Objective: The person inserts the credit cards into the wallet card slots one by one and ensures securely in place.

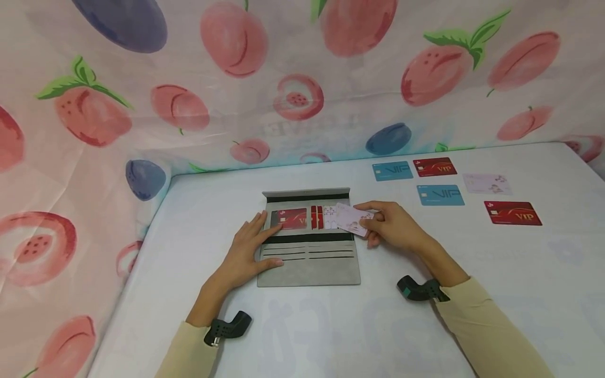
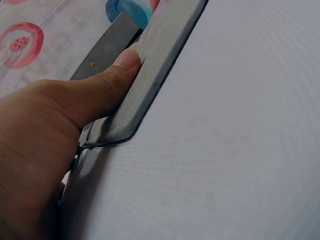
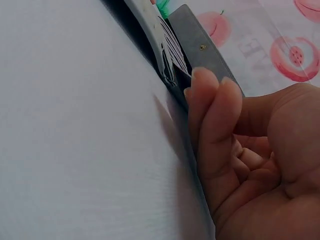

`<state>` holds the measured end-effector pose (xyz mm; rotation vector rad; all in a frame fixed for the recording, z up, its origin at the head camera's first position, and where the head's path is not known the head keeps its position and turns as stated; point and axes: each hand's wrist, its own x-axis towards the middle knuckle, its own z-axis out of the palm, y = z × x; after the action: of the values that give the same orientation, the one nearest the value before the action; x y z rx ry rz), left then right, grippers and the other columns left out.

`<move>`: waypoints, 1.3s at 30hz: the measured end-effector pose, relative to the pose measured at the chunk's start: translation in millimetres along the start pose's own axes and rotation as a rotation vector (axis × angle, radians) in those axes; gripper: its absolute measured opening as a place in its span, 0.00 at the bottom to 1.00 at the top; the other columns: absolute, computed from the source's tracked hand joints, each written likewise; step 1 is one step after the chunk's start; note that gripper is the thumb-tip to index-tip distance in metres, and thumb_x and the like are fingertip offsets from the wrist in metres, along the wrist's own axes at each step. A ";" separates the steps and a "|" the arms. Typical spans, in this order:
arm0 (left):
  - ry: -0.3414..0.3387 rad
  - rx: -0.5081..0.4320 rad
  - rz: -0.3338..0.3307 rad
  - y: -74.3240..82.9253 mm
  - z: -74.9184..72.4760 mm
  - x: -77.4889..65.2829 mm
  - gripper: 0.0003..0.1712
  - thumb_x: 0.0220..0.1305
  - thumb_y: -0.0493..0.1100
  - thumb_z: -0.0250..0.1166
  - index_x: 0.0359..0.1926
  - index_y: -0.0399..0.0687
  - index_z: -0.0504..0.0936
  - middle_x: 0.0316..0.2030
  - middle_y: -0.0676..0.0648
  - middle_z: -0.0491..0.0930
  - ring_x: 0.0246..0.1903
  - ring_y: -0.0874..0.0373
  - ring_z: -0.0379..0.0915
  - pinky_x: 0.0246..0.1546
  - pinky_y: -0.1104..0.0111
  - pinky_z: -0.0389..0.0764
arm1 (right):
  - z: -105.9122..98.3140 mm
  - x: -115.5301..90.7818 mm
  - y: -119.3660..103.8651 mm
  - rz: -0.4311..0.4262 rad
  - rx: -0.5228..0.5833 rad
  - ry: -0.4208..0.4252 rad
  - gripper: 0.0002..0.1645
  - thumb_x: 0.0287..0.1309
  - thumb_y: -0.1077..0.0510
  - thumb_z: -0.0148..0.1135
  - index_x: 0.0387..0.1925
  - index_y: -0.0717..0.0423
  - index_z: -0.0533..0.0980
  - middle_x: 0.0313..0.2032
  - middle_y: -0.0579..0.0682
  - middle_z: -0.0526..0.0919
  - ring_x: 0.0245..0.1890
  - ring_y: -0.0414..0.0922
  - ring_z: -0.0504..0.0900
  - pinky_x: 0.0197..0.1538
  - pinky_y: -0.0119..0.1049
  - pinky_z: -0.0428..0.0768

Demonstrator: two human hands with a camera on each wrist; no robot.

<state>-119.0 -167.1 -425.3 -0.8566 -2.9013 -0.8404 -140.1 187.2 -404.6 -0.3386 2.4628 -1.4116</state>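
Observation:
A grey card wallet [image 1: 309,270] lies unfolded on the white table, with a red card [image 1: 292,218] in a clear pocket and red and pale cards beside it. My left hand [image 1: 246,252] rests on the wallet's left side, its fingers fairly straight; a fingertip touches near the red card. In the left wrist view the thumb [image 2: 107,90] presses on the grey cover. My right hand [image 1: 397,226] pinches a pale pink card [image 1: 351,217] at its right end, over the wallet's right pocket. From the right wrist view that card cannot be made out.
To the right on the table lie two blue VIP cards [image 1: 440,195], two red VIP cards [image 1: 512,213] and another pale pink card [image 1: 488,184]. A fruit-patterned cloth [image 1: 283,47] hangs behind and at the left. Each wrist carries a black camera [image 1: 229,325].

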 end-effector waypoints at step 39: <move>-0.004 -0.007 0.006 2.4 -0.9 1.0 0.43 0.50 0.54 0.73 0.67 0.49 0.70 0.72 0.37 0.51 0.72 0.43 0.39 0.69 0.47 0.39 | 9.4 1.8 -14.6 0.078 -0.152 0.175 0.22 0.65 0.57 0.59 0.55 0.66 0.69 0.16 0.49 0.78 0.12 0.43 0.74 0.20 0.34 0.71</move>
<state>-118.8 -165.3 -423.2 -0.8687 -2.8996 -0.8497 -137.6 171.9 -396.7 -0.1535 2.6996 -1.2757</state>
